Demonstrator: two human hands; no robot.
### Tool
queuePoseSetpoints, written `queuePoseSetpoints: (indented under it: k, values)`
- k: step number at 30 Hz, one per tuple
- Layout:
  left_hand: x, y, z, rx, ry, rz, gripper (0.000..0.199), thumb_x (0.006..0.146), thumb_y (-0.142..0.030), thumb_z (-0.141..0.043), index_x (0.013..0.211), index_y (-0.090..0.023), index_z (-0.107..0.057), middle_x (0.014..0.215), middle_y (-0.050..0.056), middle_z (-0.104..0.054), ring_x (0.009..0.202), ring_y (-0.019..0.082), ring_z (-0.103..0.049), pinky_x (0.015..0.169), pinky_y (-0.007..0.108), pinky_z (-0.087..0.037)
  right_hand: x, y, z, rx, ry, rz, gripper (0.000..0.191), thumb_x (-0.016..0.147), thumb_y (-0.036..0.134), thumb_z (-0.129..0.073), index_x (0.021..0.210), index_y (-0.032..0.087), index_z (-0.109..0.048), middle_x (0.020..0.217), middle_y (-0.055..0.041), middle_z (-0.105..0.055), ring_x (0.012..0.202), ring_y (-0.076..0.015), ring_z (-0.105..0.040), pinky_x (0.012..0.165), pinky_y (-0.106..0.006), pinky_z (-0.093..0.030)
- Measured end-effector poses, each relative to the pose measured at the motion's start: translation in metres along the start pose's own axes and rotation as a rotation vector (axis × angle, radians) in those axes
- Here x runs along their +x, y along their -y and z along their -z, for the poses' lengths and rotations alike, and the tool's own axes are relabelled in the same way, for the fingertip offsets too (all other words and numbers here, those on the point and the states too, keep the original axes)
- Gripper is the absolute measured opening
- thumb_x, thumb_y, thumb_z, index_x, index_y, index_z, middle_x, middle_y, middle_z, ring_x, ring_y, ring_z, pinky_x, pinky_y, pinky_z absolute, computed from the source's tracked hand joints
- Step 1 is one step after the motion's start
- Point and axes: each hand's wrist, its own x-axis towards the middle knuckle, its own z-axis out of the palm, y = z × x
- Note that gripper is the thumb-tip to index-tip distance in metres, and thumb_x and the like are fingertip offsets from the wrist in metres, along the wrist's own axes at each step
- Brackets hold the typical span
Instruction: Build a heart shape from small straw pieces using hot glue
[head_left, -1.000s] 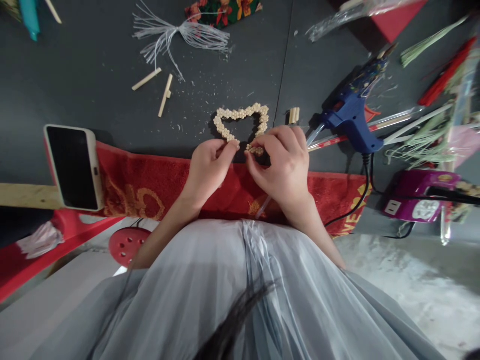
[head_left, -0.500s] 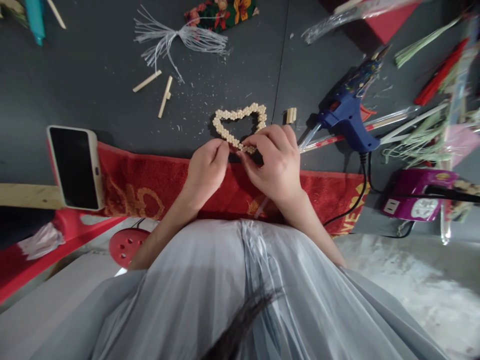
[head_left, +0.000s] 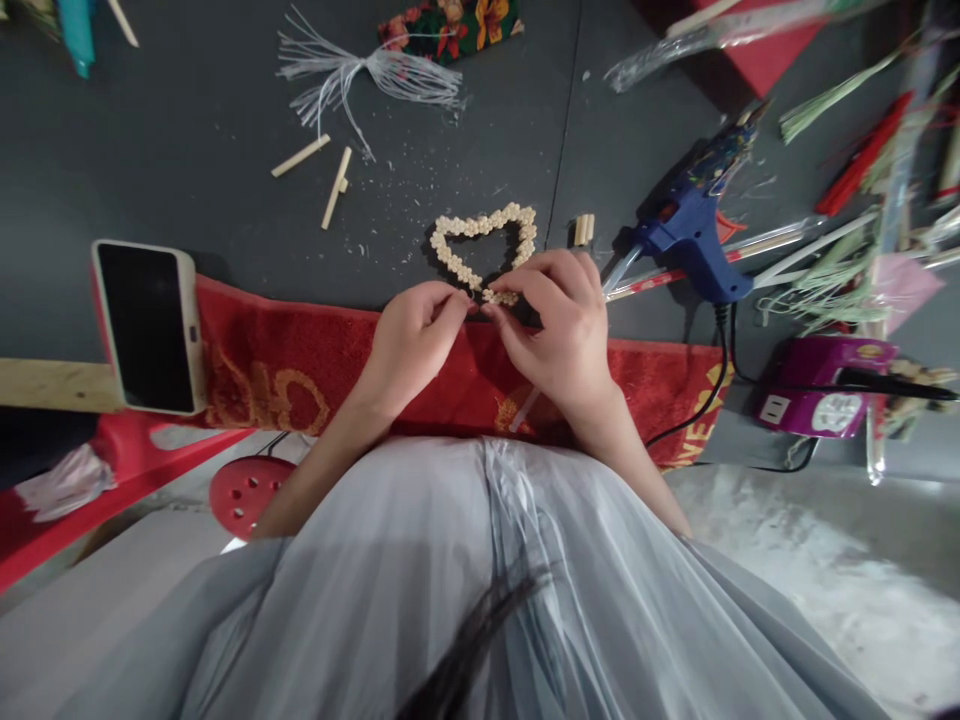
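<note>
A heart-shaped loop of small cream beads [head_left: 484, 222] lies on the dark table near its front edge, its lower tip toward me. My left hand [head_left: 420, 340] is closed, with thumb and forefinger pinched at the left side of that tip. My right hand [head_left: 562, 320] curls over the right side, thumb and fingers gripping the beads there. Between the two sets of fingertips a narrow dark gap shows in the beads. The fingers partly hide the tip. Just beyond my right hand are short pale sticks [head_left: 584, 229] set side by side.
A blue glue gun [head_left: 694, 225] lies right, its cord running to a purple power socket [head_left: 829, 385]. A red towel [head_left: 330, 350] lines the front edge, with a phone [head_left: 146, 325] at left. White strands [head_left: 367, 70] and thin sticks [head_left: 336, 188] lie farther back.
At the heart's lower tip my fingertips have drawn slightly apart, and a gap between the beads now shows. The whole view has shifted a little.
</note>
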Motion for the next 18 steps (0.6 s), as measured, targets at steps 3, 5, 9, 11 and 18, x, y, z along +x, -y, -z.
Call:
queuePoseSetpoints:
  k: [3, 5, 9, 11, 18]
  values:
    - [-0.0027, -0.0027, 0.0023, -0.117, 0.032, -0.002, 0.025, 0.091, -0.039, -0.053, 0.079, -0.020, -0.063, 0.054, -0.005, -0.047, 0.055, 0.011, -0.048, 0.055, 0.023, -0.040, -0.0005, -0.0003, 0.0030, 0.061, -0.006, 0.024, 0.012, 0.096, 0.031, -0.056, 0.099, 0.023, -0.064, 0.096, -0.0060, -0.062, 0.091, -0.0216, -0.056, 0.087, -0.043, -0.047]
    - [-0.0043, -0.0046, 0.0029, -0.176, 0.052, -0.011, 0.027, 0.091, -0.043, -0.056, 0.081, -0.019, -0.063, 0.053, -0.005, -0.048, 0.055, 0.011, -0.050, 0.056, 0.022, -0.042, -0.0010, -0.0003, 0.0042, 0.084, -0.008, 0.033, 0.012, 0.097, 0.031, -0.056, 0.099, 0.023, -0.064, 0.096, -0.0056, -0.062, 0.091, -0.0213, -0.056, 0.086, -0.043, -0.046]
    - [-0.0063, -0.0069, 0.0029, -0.233, 0.077, -0.009, 0.022, 0.089, -0.039, -0.059, 0.081, -0.019, -0.063, 0.053, -0.005, -0.049, 0.057, 0.011, -0.052, 0.057, 0.021, -0.043, -0.0020, 0.0001, 0.0057, 0.106, -0.012, 0.067, 0.009, 0.096, 0.028, -0.057, 0.099, 0.024, -0.064, 0.095, -0.0051, -0.062, 0.090, -0.0209, -0.056, 0.084, -0.041, -0.045]
    - [-0.0067, -0.0074, 0.0033, -0.237, 0.087, -0.020, 0.019, 0.089, -0.035, -0.058, 0.081, -0.018, -0.063, 0.054, -0.004, -0.049, 0.059, 0.012, -0.054, 0.058, 0.021, -0.044, -0.0025, 0.0005, 0.0065, 0.112, -0.008, 0.076, 0.009, 0.095, 0.027, -0.057, 0.099, 0.024, -0.064, 0.095, -0.0052, -0.062, 0.090, -0.0209, -0.056, 0.084, -0.041, -0.045]
    - [-0.0053, -0.0051, 0.0062, -0.131, 0.106, -0.112, 0.014, 0.087, -0.029, -0.057, 0.082, -0.018, -0.064, 0.061, -0.003, -0.055, 0.061, 0.011, -0.054, 0.058, 0.021, -0.042, -0.0029, 0.0029, 0.0088, 0.085, 0.028, 0.078, 0.008, 0.095, 0.023, -0.055, 0.097, 0.023, -0.063, 0.094, -0.0052, -0.061, 0.088, -0.0205, -0.054, 0.082, -0.040, -0.043]
